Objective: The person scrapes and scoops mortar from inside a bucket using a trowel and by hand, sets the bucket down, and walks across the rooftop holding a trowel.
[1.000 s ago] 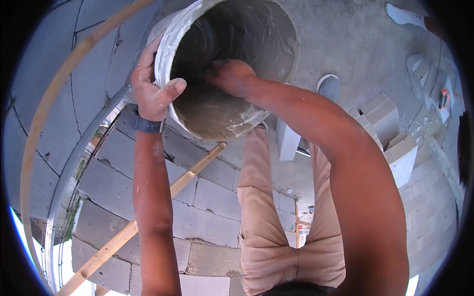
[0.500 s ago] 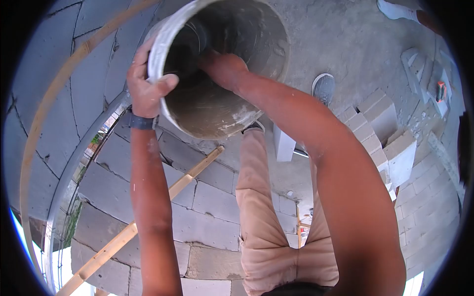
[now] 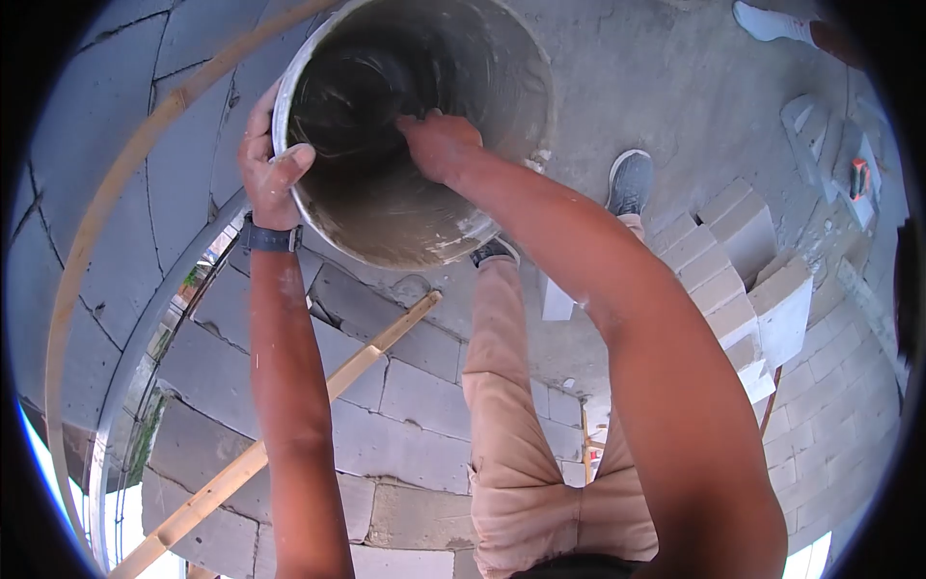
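Observation:
A large round bucket (image 3: 521, 106), its inner wall smeared with grey material, is tilted with its mouth toward me. My left hand (image 3: 273, 164) grips the left side of its rim, thumb over the edge and fingers around the outside; a dark watch (image 3: 270, 234) is on that wrist. Inside the mouth is my right hand (image 3: 439, 143), its fingers curled in front of the dark interior. Whether those fingers hold anything is too dark to make out.
Pale blocks (image 3: 709, 270) are stacked at the right. A tool with an orange part (image 3: 858, 179) lies beyond them. A wooden strip (image 3: 357, 367) slants over the block wall (image 3: 424, 405). Another person's foot (image 3: 772, 23) shows at the top right.
The bucket has shifted left and its mouth faces me more fully. My left hand has moved left and slightly down with the rim. My right hand shows more clearly inside.

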The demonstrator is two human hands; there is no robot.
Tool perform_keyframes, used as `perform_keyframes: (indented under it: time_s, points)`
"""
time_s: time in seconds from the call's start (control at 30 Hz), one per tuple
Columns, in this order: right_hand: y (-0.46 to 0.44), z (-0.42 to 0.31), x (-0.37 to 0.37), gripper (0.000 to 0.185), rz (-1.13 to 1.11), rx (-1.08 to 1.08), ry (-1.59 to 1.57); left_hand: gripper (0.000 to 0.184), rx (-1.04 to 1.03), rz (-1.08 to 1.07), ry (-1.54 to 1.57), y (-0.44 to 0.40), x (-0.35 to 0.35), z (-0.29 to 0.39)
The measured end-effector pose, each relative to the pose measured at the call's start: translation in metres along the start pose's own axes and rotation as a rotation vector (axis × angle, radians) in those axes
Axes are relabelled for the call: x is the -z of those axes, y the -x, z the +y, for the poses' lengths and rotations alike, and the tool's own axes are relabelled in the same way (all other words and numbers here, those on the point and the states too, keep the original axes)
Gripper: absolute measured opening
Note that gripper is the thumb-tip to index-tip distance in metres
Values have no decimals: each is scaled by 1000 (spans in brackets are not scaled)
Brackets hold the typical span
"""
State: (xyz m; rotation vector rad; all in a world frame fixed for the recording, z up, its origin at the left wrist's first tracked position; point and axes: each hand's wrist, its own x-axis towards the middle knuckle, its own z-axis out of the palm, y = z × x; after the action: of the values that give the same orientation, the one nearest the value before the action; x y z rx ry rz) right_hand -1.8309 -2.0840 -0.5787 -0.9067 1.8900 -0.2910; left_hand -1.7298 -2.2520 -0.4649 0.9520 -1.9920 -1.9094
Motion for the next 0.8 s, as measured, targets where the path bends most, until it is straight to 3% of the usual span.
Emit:
perform_keyframes:
  time_s: [0.03, 0.1, 0.13, 0.2, 0.33, 0.43, 0.5, 0.6, 0.63, 0.7, 0.8]
  points:
    - [3, 4, 5, 43, 5, -4, 3, 91, 26, -3, 63, 1, -3, 1]
    - [-3, 3, 22, 43, -274, 54, 294, 91, -8, -2, 36, -3, -4, -2]
    - [-1, -4, 29, 43, -276, 58, 293, 91, -13, 8, 7, -2, -6, -1]
    - [6, -20, 35, 41, 63, 139, -19, 90, -24, 11, 17, -1, -8, -1]
    - [-15, -47, 22, 39, -68, 87, 5, 86, -49, -64, -65, -4, -15, 1]
    - [10, -26, 5, 39, 127, 151, -72, 86, -51, 22, -18, -2, -15, 3]
    - [23, -12, 10, 35, -73, 23, 8, 86, -19, 37, 27, 3, -15, 3]
    - [12, -10, 24, 38, -183, -47, 160, 90, -2, 27, 18, 0, -14, 3]
    - [11, -12, 26, 38, -190, -49, 158, 91, -36, 17, -28, 0, -17, 3]
    - [8, -17, 29, 39, 2, 128, 17, 95, -94, -15, -105, -1, -18, 0]
    - [0, -33, 36, 38, -63, 53, -88, 95, -68, -27, -98, -2, -21, -1]
